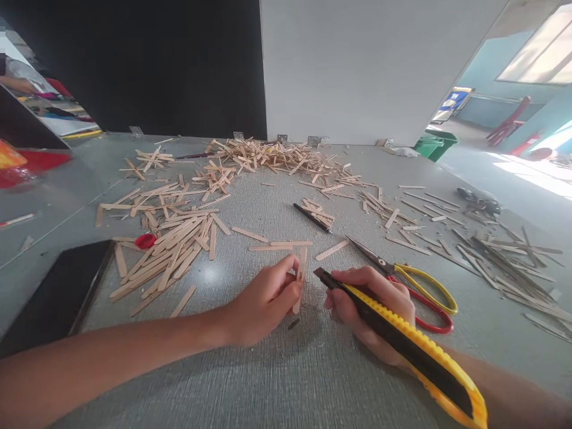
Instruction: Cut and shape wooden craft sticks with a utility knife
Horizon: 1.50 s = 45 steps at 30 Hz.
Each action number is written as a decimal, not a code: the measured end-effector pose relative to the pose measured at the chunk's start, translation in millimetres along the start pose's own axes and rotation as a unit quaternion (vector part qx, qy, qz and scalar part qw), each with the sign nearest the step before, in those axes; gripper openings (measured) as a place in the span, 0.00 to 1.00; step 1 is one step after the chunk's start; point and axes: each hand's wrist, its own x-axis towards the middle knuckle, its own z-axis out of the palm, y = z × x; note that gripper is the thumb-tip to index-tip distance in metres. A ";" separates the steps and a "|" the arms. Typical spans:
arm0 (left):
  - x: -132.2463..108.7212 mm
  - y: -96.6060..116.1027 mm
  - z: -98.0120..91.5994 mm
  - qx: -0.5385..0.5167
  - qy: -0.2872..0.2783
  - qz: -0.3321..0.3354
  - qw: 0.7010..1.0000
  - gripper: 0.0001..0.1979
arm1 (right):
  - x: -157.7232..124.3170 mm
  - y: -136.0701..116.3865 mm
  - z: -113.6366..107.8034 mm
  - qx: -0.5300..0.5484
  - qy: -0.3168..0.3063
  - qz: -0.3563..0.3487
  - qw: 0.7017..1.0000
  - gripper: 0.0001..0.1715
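Note:
My left hand (268,301) pinches a wooden craft stick (302,262) between thumb and fingers, holding it nearly upright close to the tabletop. In my right hand (375,304) is a yellow and black utility knife (411,342), its short blade pointing left toward the stick with a gap between them. Below the stick lies a small dark sliver (294,324), too small to identify. Just behind my right hand, scissors (397,271) with one yellow and one red handle rest on the table. Further back is a black pen (313,218) beside some short stick pieces.
Many loose craft sticks (179,238) cover the left side, with a heap (272,155) at the back and scraps (513,268) to the right. A dark phone-like slab (58,292) and a red cap (145,241) lie left. A black and grey partition (348,71) stands behind.

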 end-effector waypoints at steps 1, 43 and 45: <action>-0.9 -0.5 0.1 0.010 -0.005 -0.001 1.000 0.12 | -0.8 0.6 0.2 0.004 0.000 -0.002 1.000 0.07; 1.3 -3.0 6.4 0.085 -0.030 0.018 0.996 0.17 | -2.1 6.6 5.9 0.031 -0.011 -0.017 0.999 0.09; 1.3 -0.7 6.4 0.089 -0.039 0.025 0.995 0.16 | -3.0 6.9 6.0 0.030 -0.010 -0.028 0.999 0.09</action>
